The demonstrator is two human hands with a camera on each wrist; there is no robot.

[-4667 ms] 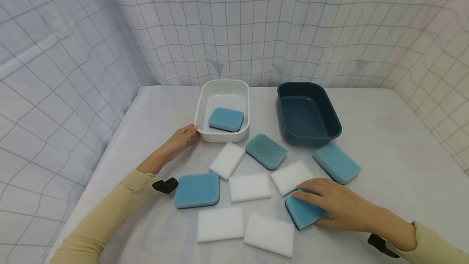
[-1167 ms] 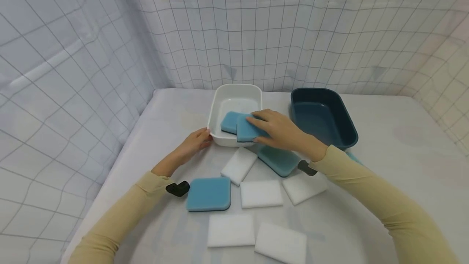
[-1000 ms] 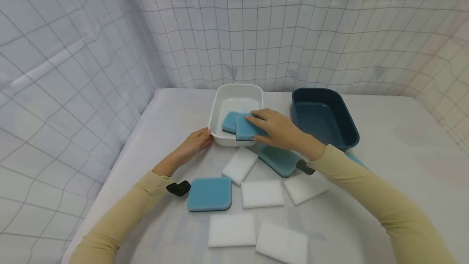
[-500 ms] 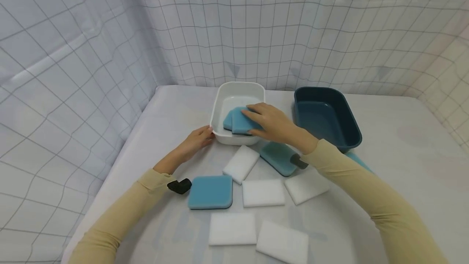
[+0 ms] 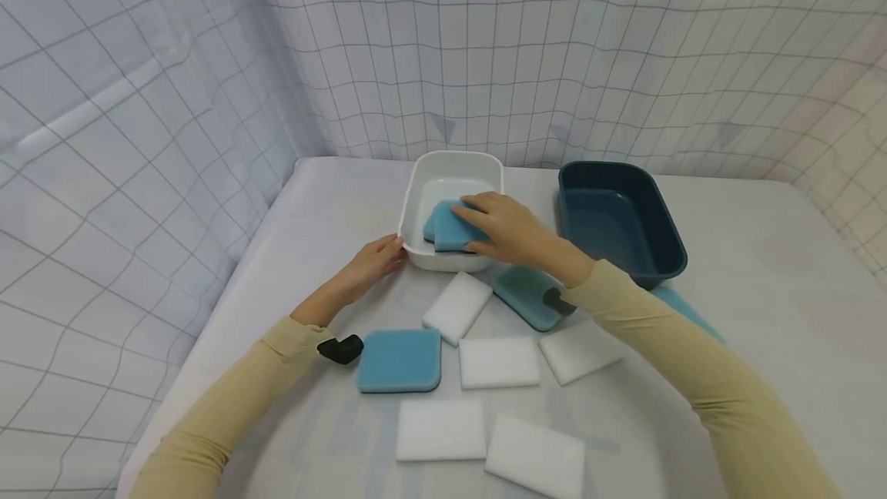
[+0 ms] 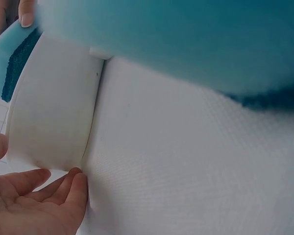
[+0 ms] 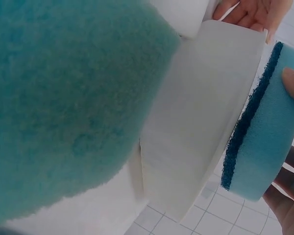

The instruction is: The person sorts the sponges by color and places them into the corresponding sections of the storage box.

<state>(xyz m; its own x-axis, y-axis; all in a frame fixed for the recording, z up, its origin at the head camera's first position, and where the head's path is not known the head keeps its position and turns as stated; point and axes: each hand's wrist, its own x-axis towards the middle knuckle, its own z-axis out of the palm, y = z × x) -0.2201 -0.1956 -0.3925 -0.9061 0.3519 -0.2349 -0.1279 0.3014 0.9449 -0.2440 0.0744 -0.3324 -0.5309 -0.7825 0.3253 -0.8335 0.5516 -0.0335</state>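
My right hand grips a blue sponge over the near part of the white plastic bin. Behind it, partly hidden, another blue sponge lies inside that bin. In the right wrist view, thumb and fingers hold the sponge from opposite faces, its dark scouring layer toward the bin wall. My left hand holds the bin's near left corner. The left wrist view has that hand with its thumb by the rim and its fingertips low on the outer wall.
A dark blue bin stands to the right. On the white cloth lie a blue sponge, a greener sponge, another sponge partly behind the right sleeve, and several white sponge pads. Gridded curtains surround the table.
The right hand picked up the blue sponge from the right of the table and brought it to the white bin, lately moving slightly farther in. The left hand stays at the bin's corner.
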